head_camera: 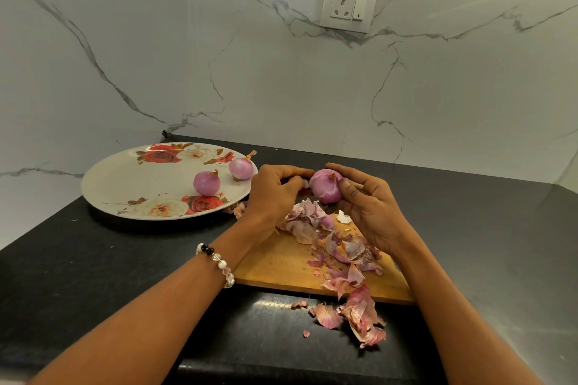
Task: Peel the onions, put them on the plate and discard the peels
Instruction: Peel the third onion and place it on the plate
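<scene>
My right hand (pixel 366 203) grips a purple onion (pixel 325 186) above the far end of a wooden cutting board (pixel 275 262). My left hand (pixel 275 187) is curled beside the onion and pinches a pale strip of its skin at the left side. Two peeled onions (pixel 206 183) (pixel 240 168) lie on a white plate with red roses (pixel 131 181) to the left. Loose onion peels (pixel 344 250) are heaped on the board, and more peels (pixel 359 316) spill over its near edge onto the counter.
The black stone counter (pixel 93 259) meets a white marbled wall with a socket (pixel 348 6). The counter's front edge runs just below the spilled peels. A beaded bracelet sits on my left wrist.
</scene>
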